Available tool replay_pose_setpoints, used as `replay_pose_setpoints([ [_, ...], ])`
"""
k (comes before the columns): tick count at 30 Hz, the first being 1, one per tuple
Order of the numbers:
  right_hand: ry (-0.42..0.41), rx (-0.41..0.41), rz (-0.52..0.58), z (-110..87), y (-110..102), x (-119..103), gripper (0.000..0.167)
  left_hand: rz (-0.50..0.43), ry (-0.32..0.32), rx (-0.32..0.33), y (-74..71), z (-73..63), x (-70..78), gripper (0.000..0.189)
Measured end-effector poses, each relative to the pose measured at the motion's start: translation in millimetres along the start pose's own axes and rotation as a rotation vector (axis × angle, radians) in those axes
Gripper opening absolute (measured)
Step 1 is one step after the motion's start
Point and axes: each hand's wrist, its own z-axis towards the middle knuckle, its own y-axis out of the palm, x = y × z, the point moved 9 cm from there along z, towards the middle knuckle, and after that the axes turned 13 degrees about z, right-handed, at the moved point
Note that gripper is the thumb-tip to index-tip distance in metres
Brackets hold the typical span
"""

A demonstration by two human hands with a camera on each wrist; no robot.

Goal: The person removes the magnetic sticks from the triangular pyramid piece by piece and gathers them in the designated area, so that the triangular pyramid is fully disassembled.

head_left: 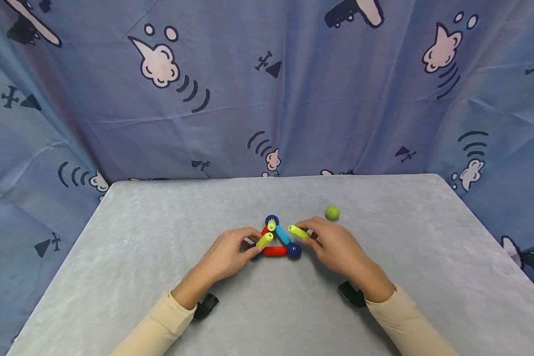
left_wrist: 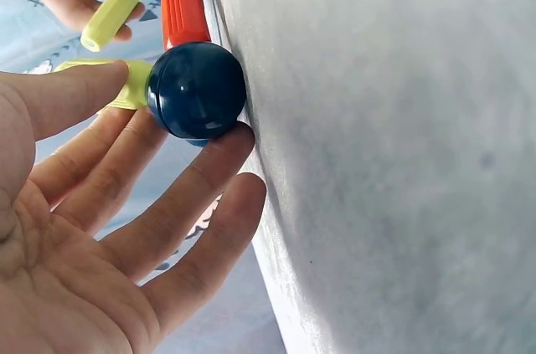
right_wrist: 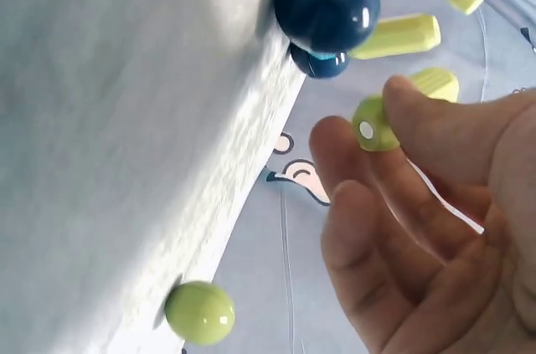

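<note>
Magnetic balls and rods form a triangle on the table: a far navy ball point(head_left: 272, 219), a near-right navy ball point(head_left: 294, 250) and a near-left navy ball point(left_wrist: 197, 90). A red rod point(head_left: 274, 251) joins the near pair; a light blue rod point(head_left: 282, 235) runs along the right side. My left hand point(head_left: 229, 254) pinches a yellow-green rod point(head_left: 265, 241) that stands on the near-left ball, one fingertip right at that ball. Another yellow-green rod point(right_wrist: 398, 37) rises from the far ball. Above the near-right ball, my right hand point(head_left: 340, 247) pinches a loose yellow-green rod point(head_left: 298, 232) between thumb and fingers.
A green ball point(head_left: 332, 213) lies on the table beyond my right hand. The pale grey table point(head_left: 182, 207) ends at a blue patterned curtain point(head_left: 231, 99). A black wrist device point(head_left: 206, 306) sits under the left wrist, another point(head_left: 351, 293) under the right.
</note>
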Motion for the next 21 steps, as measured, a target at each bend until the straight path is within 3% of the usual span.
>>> replay_pose_setpoints([
  [11, -0.024, -0.012, -0.019, -9.1, -4.4, 2.2, 0.032, -0.007, -0.003, 0.0, 0.0, -1.6, -1.6, 0.02],
  [21, 0.025, -0.015, -0.036, -28.7, -12.9, 19.6, 0.034, -0.017, -0.004, -0.005, -0.5, -1.5, -0.5, 0.02],
])
